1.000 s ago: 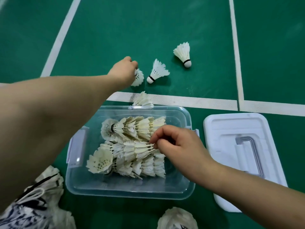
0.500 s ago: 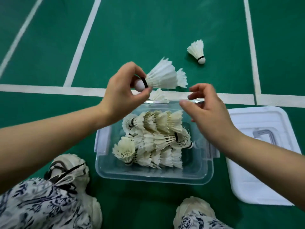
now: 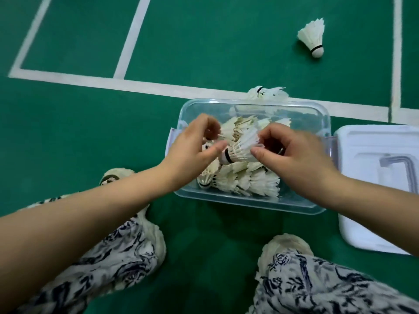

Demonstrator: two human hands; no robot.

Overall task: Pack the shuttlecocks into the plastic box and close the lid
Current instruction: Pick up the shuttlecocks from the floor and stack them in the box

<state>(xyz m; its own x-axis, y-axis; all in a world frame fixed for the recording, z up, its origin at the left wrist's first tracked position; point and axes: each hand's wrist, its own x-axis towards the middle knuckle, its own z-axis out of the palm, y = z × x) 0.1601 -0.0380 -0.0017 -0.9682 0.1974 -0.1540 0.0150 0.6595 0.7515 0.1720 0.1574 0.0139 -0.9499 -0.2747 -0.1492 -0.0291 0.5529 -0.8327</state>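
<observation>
A clear plastic box (image 3: 249,203) stands on the green court floor, holding several white shuttlecocks (image 3: 249,182) laid in rows. Both hands hover over it. My left hand (image 3: 192,152) and my right hand (image 3: 294,159) hold one shuttlecock (image 3: 240,150) between them. The right fingers pinch its feather skirt, and the left thumb and fingers are at its cork end. Another loose shuttlecock (image 3: 269,93) lies just behind the box's far rim, and a third (image 3: 313,37) lies farther off at the upper right. The white lid (image 3: 362,143) lies to the right of the box.
My knees in patterned trousers (image 3: 317,286) and white shoes (image 3: 288,243) are just in front of the box. White court lines (image 3: 136,86) cross the floor behind it.
My left hand brought the picked-up shuttlecock down from above the box's far rim to over the box. My right hand closed on its feathers. The view shifted, so the box sits more to the right.
</observation>
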